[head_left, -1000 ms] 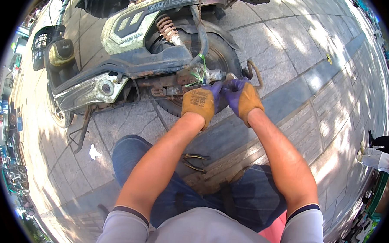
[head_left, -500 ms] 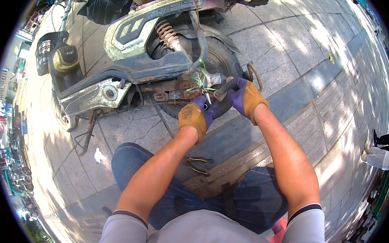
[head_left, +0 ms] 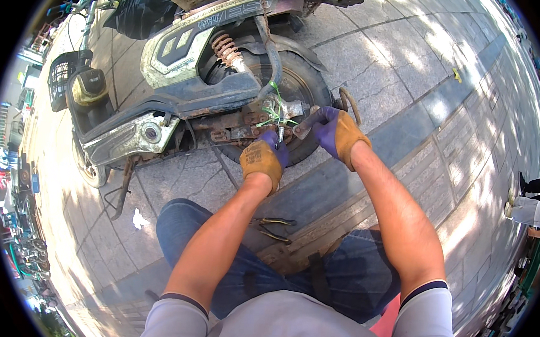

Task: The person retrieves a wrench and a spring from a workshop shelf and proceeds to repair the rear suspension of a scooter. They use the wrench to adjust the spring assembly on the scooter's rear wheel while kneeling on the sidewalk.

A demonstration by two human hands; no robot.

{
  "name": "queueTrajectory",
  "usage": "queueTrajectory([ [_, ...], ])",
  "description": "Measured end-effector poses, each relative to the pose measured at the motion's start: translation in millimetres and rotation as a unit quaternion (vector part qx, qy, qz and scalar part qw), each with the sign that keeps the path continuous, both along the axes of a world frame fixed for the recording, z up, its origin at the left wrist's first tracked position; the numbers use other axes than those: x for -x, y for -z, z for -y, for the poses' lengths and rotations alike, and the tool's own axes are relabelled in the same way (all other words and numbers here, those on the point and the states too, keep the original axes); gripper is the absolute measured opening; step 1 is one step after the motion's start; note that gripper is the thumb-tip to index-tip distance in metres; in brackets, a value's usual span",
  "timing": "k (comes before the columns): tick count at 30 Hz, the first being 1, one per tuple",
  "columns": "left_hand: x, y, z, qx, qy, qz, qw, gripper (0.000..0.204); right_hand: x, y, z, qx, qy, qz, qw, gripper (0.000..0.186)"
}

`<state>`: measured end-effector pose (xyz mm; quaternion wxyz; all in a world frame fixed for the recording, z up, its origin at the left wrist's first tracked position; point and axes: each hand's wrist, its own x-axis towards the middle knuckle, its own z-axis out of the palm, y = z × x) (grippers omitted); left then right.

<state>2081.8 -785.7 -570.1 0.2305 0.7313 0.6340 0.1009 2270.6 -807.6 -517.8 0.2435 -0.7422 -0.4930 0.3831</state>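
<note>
My left hand (head_left: 264,160), in a tan and purple work glove, is closed with its fingertips around the lower end of a shiny metal bolt (head_left: 281,132). That bolt stands just below the rear axle area of a worn electric scooter (head_left: 207,93). My right hand (head_left: 342,136), gloved alike, pinches a flat, rusty metal plate (head_left: 306,124) with a hole near its free end. This plate slants beside the bolt, in front of the rear wheel (head_left: 307,80). A green strip (head_left: 276,113) is tied around the metal parts just above. The gloves partly hide both grips.
Pliers (head_left: 275,222) with black and yellow handles lie on the paving between my knees. Left of my knee are a white scrap (head_left: 139,219) and the scooter's lowered kickstand (head_left: 122,192). A curved rusty bar (head_left: 351,106) juts out behind the wheel. Another person's legs (head_left: 528,210) show far right.
My left hand has shifted slightly left, and the bolt now points more upright beneath the green strip. The plate in my right hand has tilted and moved slightly left, showing its hole.
</note>
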Motion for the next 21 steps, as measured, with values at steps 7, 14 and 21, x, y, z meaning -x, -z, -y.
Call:
queueTrajectory([
  [7,22,-1,-9,0.084,-0.053,0.049,0.994,0.027,2,-3,-2,0.004,-0.002,-0.009,1.0,0.023],
  [14,42,22,-23,0.046,0.051,0.299,0.952,0.029,3,0,-6,-0.001,0.008,0.003,1.0,0.022],
  [21,22,3,-10,0.259,-0.032,0.428,0.865,0.021,1,3,-5,-0.008,0.017,-0.001,1.0,0.022],
])
